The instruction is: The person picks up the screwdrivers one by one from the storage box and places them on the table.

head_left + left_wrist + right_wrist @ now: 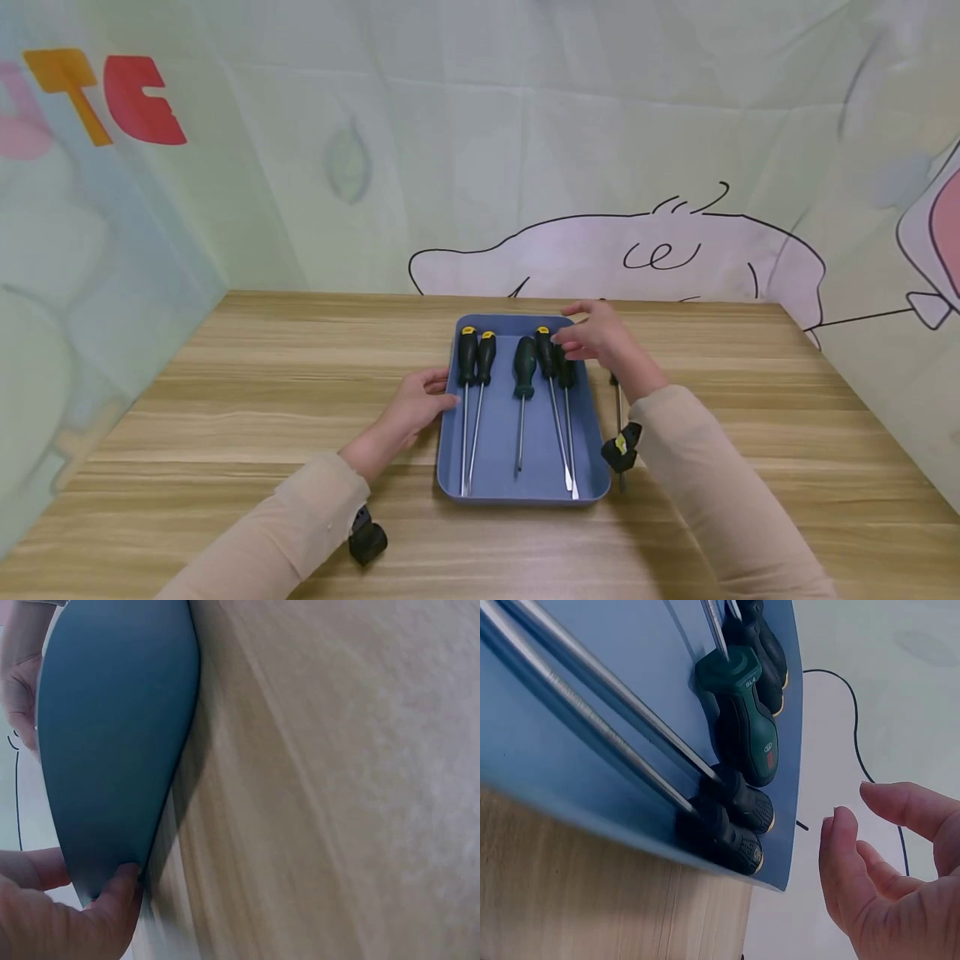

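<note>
A blue rectangular tray [525,490] holds several screwdrivers, all with their handles at the far end. Two black-handled screwdrivers [486,357] lie along its left side. In the middle is a stubbier green-handled screwdriver [526,358], and on the right are two more black-handled screwdrivers [547,354]. My left hand [420,400] pinches the tray's left wall, thumb and fingers on either side of it in the left wrist view. Over the far right corner hovers my right hand [592,333], thumb and fingertips apart with nothing between them, just beyond the handles in the right wrist view.
Another screwdriver [618,400] lies on the wooden table [300,350] right of the tray, partly hidden behind the right wrist camera [622,447]. A printed cloth backdrop [487,167] stands along the table's far edge and sides.
</note>
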A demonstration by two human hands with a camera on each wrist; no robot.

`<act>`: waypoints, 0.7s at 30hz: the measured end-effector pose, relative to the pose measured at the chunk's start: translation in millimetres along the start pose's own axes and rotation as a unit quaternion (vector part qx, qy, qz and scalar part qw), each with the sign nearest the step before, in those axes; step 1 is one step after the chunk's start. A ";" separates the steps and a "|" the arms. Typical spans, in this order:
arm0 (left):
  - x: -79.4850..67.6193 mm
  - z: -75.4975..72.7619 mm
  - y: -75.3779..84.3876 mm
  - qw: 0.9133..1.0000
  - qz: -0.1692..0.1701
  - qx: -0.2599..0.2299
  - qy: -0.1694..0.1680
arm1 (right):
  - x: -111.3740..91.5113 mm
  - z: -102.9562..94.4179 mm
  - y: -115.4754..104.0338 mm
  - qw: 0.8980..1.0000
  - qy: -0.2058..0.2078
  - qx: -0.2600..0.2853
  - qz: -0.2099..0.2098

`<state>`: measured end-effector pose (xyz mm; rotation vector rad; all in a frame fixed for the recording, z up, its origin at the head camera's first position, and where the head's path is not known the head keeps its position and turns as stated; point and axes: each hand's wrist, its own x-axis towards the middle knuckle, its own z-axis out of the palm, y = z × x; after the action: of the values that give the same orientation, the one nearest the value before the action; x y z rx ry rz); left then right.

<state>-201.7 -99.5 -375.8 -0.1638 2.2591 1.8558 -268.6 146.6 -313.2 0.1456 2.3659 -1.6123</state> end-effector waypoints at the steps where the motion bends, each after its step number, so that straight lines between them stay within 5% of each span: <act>1: -0.1 0.1 0.1 1.000 0.000 -0.001 0.000 | 0.1 0.9 -0.2 1.000 -0.001 0.002 0.001; 21: 1.7 1.4 0.6 1.000 -0.009 0.002 0.004 | 1.5 12.1 0.3 1.000 -0.007 0.017 0.008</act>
<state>-203.5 -97.9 -375.9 -0.1894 2.2595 1.8445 -267.9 135.4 -318.0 0.1597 2.3223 -1.6425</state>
